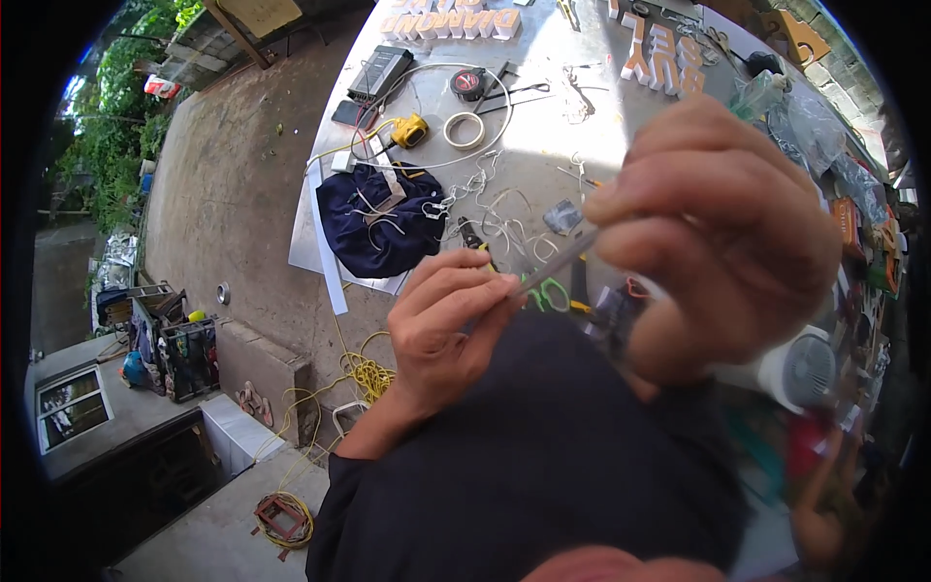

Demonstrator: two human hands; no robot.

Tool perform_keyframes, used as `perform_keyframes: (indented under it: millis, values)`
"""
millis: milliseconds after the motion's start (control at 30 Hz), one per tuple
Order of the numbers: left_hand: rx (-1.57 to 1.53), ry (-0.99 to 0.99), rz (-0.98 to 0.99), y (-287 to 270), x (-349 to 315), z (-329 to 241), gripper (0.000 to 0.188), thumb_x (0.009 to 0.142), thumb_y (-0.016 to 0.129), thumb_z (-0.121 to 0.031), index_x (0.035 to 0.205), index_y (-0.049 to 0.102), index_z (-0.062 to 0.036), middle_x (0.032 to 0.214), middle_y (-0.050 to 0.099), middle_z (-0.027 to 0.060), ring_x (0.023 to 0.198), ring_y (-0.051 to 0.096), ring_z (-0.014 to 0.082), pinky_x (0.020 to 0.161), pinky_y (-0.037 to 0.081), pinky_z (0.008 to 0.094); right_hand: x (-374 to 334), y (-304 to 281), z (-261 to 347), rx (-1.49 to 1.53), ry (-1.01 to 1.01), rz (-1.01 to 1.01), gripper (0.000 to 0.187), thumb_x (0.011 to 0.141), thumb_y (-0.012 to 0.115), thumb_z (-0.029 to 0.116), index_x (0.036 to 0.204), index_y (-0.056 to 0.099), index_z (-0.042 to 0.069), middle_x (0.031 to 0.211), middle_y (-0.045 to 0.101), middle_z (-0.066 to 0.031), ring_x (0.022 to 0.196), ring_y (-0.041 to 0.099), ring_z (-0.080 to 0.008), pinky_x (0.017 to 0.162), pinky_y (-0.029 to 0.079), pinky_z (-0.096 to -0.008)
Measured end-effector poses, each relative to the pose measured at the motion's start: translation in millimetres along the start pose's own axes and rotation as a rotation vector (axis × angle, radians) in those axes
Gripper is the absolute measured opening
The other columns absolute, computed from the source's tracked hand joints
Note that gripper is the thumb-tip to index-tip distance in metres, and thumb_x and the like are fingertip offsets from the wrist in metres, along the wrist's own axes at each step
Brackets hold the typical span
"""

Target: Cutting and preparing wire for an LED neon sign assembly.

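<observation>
Between my hands runs a thin greyish strip (557,264), slanting up to the right; its exact kind I cannot make out. My left hand (441,315) pinches its lower end with the fingertips. Close to the camera and slightly blurred, my right hand (722,228) pinches the upper end between thumb and forefinger. Just beneath the strip lies a pair of green-handled scissors (554,295), partly hidden by my left fingers. Thin white wires (514,221) tangle on the table beyond, beside a small grey packet (561,217).
On the table (543,126) lie a dark cloth (373,223), a yellow tool (409,130), a tape roll (464,130), a tape measure (467,84) and block letters (664,60). A white fan (800,369) stands at the right. Yellow cord (367,373) lies on the floor at left.
</observation>
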State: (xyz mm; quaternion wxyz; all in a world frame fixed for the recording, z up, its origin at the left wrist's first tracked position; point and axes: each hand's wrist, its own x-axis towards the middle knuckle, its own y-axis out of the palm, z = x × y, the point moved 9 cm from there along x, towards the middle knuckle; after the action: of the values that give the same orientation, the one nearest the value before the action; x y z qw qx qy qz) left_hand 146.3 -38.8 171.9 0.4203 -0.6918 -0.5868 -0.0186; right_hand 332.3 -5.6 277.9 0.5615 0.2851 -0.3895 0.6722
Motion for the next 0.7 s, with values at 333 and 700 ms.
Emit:
perform_keyframes:
  millis: [333,700]
  values:
    - [-0.695,-0.624,0.15,31.8,-0.4,59.9,0.013,0.084,0.081,-0.002,0.095,0.078,0.0019,0.087,0.075,0.009,0.077,0.066,0.0094,0.069,0.052,0.0237,25.3,37.1,-63.3,-0.068,0.226,0.015,0.017,0.083,0.078,0.013,0.092,0.074,-0.001,0.083,0.071,-0.0115,0.072,0.064,-0.0206,0.068,0.051,-0.0321]
    - [-1.025,-0.735,0.194,28.1,16.5,65.9,0.009,0.087,0.076,-0.003,0.095,0.075,0.0011,0.096,0.074,0.0138,0.08,0.064,0.0141,0.077,0.051,0.0273,71.1,72.1,-84.9,-0.1,0.257,0.126,0.013,0.083,0.073,0.013,0.092,0.076,0.003,0.086,0.073,-0.0117,0.077,0.068,-0.023,0.071,0.053,-0.0358]
